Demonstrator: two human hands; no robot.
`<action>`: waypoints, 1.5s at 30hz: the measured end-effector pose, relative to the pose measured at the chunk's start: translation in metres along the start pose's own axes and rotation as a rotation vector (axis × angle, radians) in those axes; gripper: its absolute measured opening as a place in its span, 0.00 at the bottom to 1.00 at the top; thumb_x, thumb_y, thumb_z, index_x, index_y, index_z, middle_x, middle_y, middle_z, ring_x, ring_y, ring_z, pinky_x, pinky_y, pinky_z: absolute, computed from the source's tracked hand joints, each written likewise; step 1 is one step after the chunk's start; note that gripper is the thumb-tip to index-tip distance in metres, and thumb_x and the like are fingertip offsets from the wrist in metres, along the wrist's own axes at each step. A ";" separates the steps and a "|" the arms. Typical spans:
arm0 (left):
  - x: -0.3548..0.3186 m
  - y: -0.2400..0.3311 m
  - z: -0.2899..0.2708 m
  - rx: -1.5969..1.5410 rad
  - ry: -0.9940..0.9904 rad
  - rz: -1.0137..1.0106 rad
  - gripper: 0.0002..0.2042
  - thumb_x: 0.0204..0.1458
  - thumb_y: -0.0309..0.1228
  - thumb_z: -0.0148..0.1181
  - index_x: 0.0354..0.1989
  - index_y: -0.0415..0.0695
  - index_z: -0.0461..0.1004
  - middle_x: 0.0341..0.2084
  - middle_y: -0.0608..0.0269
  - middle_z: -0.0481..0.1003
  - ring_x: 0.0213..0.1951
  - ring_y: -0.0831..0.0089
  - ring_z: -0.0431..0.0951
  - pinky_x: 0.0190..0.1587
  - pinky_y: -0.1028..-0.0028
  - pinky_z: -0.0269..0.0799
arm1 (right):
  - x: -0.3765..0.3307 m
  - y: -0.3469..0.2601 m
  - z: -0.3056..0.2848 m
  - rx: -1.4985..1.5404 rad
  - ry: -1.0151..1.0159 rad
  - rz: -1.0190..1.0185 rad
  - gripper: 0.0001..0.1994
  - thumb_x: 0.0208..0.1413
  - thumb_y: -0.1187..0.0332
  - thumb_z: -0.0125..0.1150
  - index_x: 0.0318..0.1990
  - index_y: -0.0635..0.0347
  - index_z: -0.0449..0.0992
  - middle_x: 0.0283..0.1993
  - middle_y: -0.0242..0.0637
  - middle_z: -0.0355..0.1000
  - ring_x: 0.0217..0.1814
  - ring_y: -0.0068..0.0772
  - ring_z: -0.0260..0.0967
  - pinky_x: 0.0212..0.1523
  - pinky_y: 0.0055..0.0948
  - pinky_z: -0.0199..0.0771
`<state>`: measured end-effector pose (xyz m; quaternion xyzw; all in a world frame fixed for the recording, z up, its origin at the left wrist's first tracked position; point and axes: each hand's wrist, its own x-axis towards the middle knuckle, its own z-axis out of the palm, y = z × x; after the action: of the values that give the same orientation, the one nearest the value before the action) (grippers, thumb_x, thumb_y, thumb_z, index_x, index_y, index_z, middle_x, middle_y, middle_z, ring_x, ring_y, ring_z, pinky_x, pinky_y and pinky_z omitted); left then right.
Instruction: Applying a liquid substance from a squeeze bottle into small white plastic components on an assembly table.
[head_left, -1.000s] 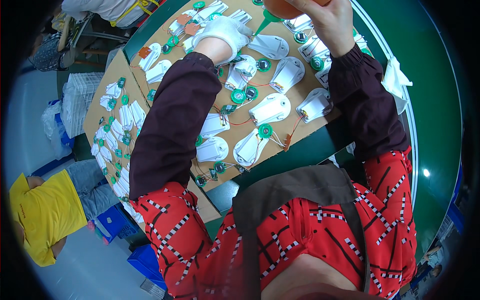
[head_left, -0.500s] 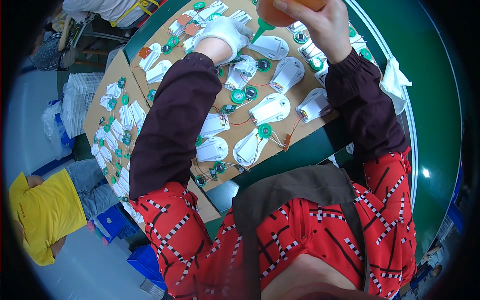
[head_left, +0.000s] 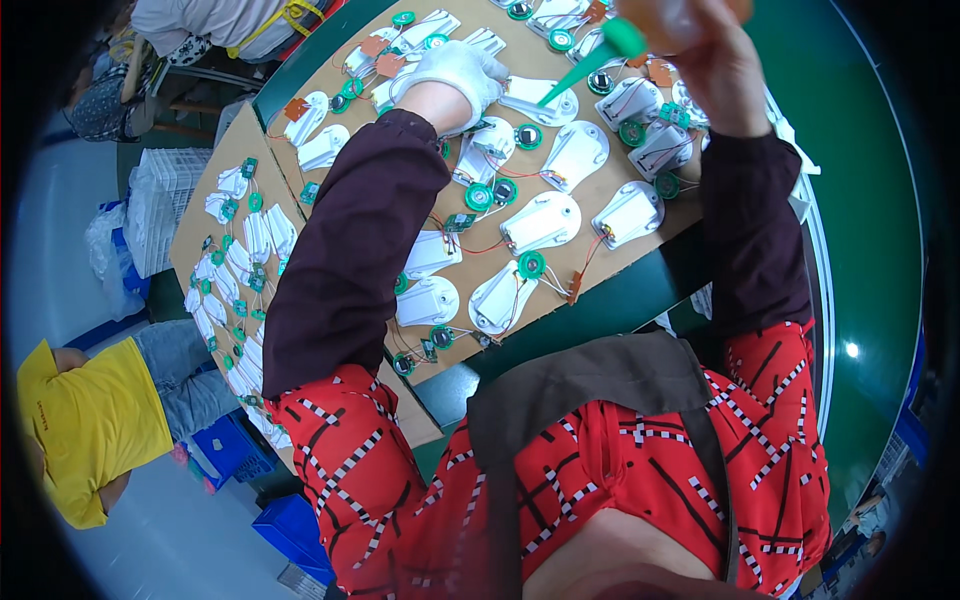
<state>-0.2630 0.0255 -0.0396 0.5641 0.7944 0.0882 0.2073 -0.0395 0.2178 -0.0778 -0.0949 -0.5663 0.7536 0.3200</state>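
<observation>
My right hand (head_left: 722, 75), bare, grips an orange-brown squeeze bottle (head_left: 665, 22) with a long green nozzle (head_left: 598, 57). The bottle is tilted, and the nozzle's tip points down and left over a white plastic shell (head_left: 535, 97). I cannot tell whether the tip touches it. At the narrow left end of that shell is my left hand (head_left: 452, 78), in a white glove, its fingers closed at the edge; the fingertips are partly hidden. Around both hands lie several more white shells (head_left: 577, 155) with red wires, green round parts (head_left: 478, 197) and small circuit boards (head_left: 459, 222).
Brown cardboard (head_left: 560, 268) covers the green table (head_left: 870, 250) under the parts. Another cardboard sheet (head_left: 190, 235) on the left bears more parts. White cloth (head_left: 797, 150) hangs at the right rail. A person in a yellow top (head_left: 100, 430) and blue bins (head_left: 295, 535) are at the left.
My right hand has moved right with the bottle, which is tilted more to the side. The nozzle tip has shifted right, along the shell. My left hand stays at the shell's end.
</observation>
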 end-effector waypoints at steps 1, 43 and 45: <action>0.000 0.000 0.000 -0.002 -0.012 -0.002 0.14 0.46 0.30 0.58 0.42 0.42 0.77 0.37 0.58 0.78 0.36 0.69 0.77 0.42 0.74 0.70 | -0.005 -0.015 -0.004 0.107 0.067 -0.039 0.24 0.51 0.57 0.62 0.50 0.61 0.65 0.44 0.41 0.69 0.47 0.39 0.69 0.50 0.36 0.72; 0.016 0.009 -0.023 0.349 0.160 -0.131 0.11 0.47 0.37 0.54 0.33 0.44 0.75 0.36 0.51 0.75 0.40 0.57 0.76 0.44 0.63 0.69 | 0.001 -0.049 0.024 -0.023 0.270 -0.162 0.24 0.56 0.58 0.55 0.55 0.62 0.60 0.51 0.40 0.65 0.51 0.33 0.69 0.45 0.35 0.77; 0.021 0.001 -0.020 0.357 0.209 -0.018 0.12 0.47 0.38 0.55 0.32 0.43 0.76 0.35 0.50 0.76 0.38 0.57 0.76 0.43 0.64 0.69 | 0.005 -0.047 0.027 -0.013 0.197 -0.134 0.24 0.56 0.59 0.56 0.55 0.63 0.60 0.50 0.40 0.66 0.51 0.34 0.69 0.46 0.35 0.76</action>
<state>-0.2760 0.0471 -0.0263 0.5724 0.8197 0.0024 0.0213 -0.0396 0.2066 -0.0240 -0.1324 -0.5420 0.7140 0.4230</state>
